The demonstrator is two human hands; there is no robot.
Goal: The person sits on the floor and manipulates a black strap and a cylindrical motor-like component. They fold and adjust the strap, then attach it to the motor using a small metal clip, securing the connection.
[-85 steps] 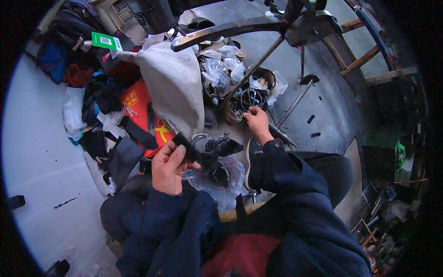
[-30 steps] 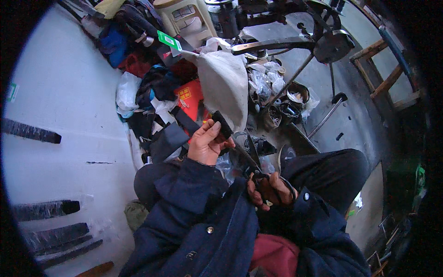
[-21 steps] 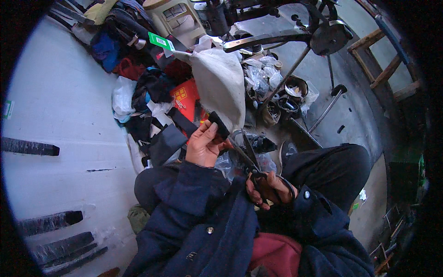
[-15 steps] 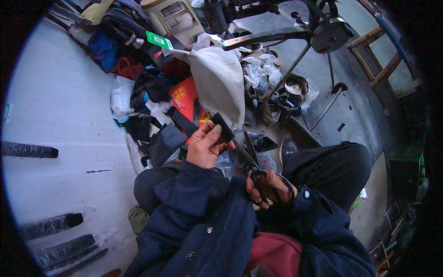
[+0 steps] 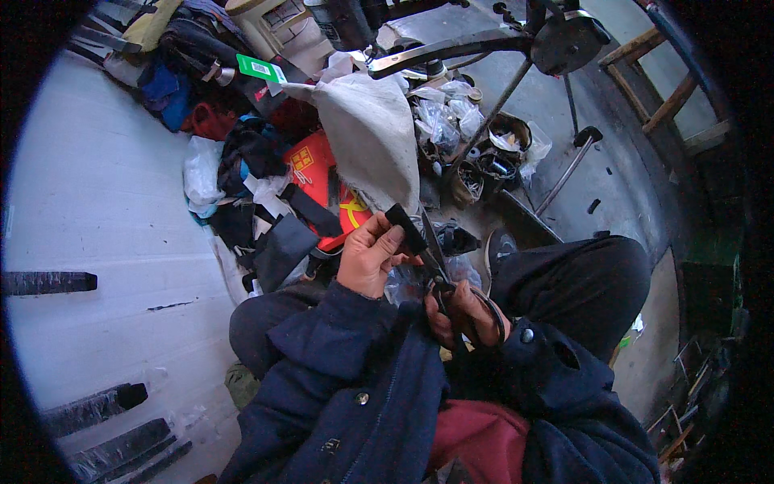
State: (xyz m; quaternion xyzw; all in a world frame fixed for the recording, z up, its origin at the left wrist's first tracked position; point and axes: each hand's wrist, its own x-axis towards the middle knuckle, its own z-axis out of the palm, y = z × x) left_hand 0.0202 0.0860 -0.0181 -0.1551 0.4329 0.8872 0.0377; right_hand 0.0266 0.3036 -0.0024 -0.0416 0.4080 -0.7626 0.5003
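Note:
My left hand (image 5: 368, 256) pinches a short black strip (image 5: 405, 228), holding it upright at a slant in front of my body. My right hand (image 5: 471, 313) grips the dark handles of large scissors (image 5: 438, 273) low over my lap. The scissors' long blades point forward beside the strip, partly behind it; whether they touch it I cannot tell. Below and beyond my hands lie crumpled clear plastic (image 5: 400, 286) and a dark shoe (image 5: 455, 238).
A treadle machine's iron frame (image 5: 451, 50) stands ahead, over bags of small parts (image 5: 492, 161). A pale sack (image 5: 367, 145), a red bag (image 5: 310, 173) and scraps lie front left. A white board (image 5: 97, 202) with black strips fills the left. Wooden framing (image 5: 669, 105) is at right.
My right hand has come back from the bins and now holds scissors. In the last second the blades have moved closer alongside the strip in my left hand, which shifted slightly right.

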